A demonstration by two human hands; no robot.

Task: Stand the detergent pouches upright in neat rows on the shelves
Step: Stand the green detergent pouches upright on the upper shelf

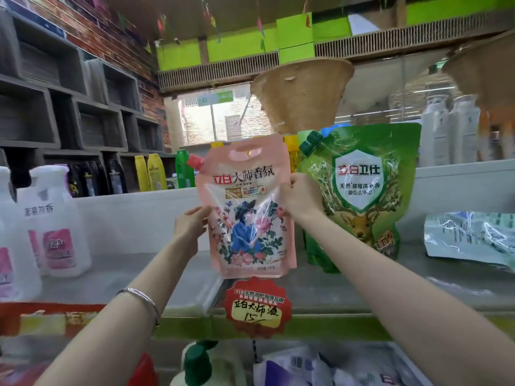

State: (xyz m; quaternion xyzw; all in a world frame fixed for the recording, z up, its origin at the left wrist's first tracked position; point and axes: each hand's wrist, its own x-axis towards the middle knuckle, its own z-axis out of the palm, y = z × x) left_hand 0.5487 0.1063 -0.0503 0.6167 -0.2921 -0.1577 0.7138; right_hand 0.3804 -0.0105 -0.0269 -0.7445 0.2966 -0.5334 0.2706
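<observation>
pink pouch [249,207] between hands (upright), above shelf [167,277]

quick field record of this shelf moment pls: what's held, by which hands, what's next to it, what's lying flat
held item: pink pouch, upright, red cap at its top left
left hand: grips the pouch's left edge
right hand: grips the pouch's right edge
pouch base: low over the shelf; contact unclear
right neighbour: green pouch, standing, green cap
far right: pale pouch lying flat
left side: white bottles with pink labels
shelf edge: red price tag below the pink pouch
</observation>
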